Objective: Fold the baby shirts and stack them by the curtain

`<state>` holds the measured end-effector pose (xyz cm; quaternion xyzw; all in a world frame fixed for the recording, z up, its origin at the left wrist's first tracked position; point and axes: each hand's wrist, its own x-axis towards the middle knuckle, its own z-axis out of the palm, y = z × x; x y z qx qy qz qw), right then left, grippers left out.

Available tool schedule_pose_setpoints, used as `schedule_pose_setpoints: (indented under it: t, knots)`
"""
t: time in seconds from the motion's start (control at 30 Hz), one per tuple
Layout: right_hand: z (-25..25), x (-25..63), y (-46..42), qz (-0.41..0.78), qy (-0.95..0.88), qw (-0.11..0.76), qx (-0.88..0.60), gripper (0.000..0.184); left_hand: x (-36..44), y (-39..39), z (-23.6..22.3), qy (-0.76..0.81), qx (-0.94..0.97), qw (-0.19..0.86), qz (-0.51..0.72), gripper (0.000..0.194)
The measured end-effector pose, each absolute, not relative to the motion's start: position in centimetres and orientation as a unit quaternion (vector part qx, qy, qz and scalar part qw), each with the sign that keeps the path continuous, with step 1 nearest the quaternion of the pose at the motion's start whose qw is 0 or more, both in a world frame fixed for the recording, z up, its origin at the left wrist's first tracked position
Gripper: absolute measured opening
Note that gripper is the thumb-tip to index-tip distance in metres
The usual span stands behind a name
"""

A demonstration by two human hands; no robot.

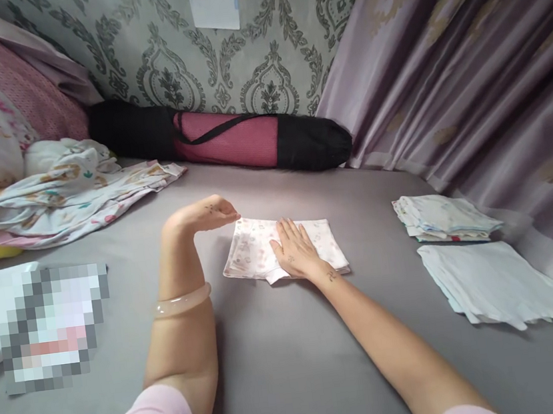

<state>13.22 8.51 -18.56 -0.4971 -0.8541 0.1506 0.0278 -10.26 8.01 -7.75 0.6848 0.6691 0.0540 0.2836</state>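
Note:
A folded white cloth with a faint pink print (254,250) lies on the grey sheet (294,352) in front of me. My right hand (294,250) rests flat on it, fingers stretched out and pressing the fabric down. My left hand (209,213) hovers above the cloth's left end, wrist bent, with the fingertips drawn together at the cloth's top left corner. Whether they pinch the fabric is not clear. A pale bangle (182,304) sits on my left forearm.
A small stack of folded cloths (442,217) and a flat pale blue cloth (498,284) lie at the right, by the purple curtain (464,56). A black and pink roll bag (228,139) runs along the wall. Loose printed laundry (73,195) is heaped at the left.

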Motion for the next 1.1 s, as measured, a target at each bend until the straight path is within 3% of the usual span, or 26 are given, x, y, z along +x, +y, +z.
schedule_pose_setpoints:
  t: [0.33,0.6,0.8,1.1]
  knots:
    - [-16.9,10.8,7.8,0.163,-0.861,0.027,-0.480,0.068,-10.3,7.9,-7.8,0.664,0.688,0.284,0.066,0.046]
    - [-18.8,8.1,7.8,0.147,-0.868,0.067,-0.470,0.066,-10.9,8.2,-8.5,0.661,0.696,0.273,0.068,0.041]
    - [-17.5,7.9,7.7,0.173,-0.865,0.037,-0.470,0.066,-10.7,8.1,-8.3,0.662,0.697,0.270,0.052,0.045]
    - [-18.8,3.8,6.3,0.140,-0.877,0.095,-0.450,0.064,-11.1,8.4,-9.0,0.671,0.686,0.276,0.061,0.039]
